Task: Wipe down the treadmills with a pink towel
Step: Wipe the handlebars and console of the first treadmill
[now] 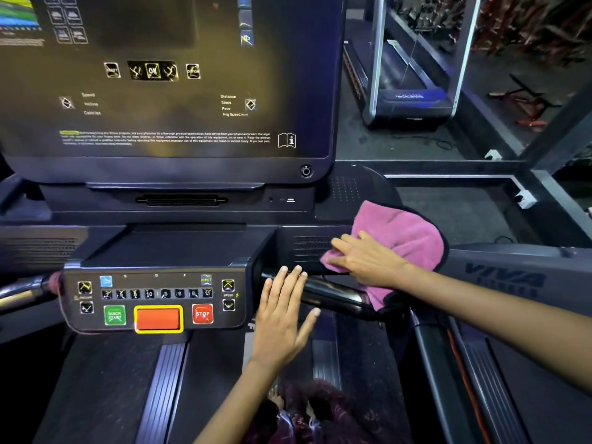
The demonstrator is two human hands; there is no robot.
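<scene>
Right hand (362, 256) lies flat, fingers straight and close together, pressing the pink towel (403, 238) onto the right side of the treadmill (314, 241) console, over the vent slots by the right handlebar (333, 291); part of the towel hangs down over that bar. Left hand (283, 312) spread, fingers straight, holding nothing, fingertips at the handlebar just right of the control panel (153, 299) with its red stop button (202, 314). Second treadmill (413, 91) beyond, upper right.

We note both forearms bare, no sleeves, rings or watch visible. At lower centre of the frame, a dark patterned garment (307, 411) with maroon tones.
</scene>
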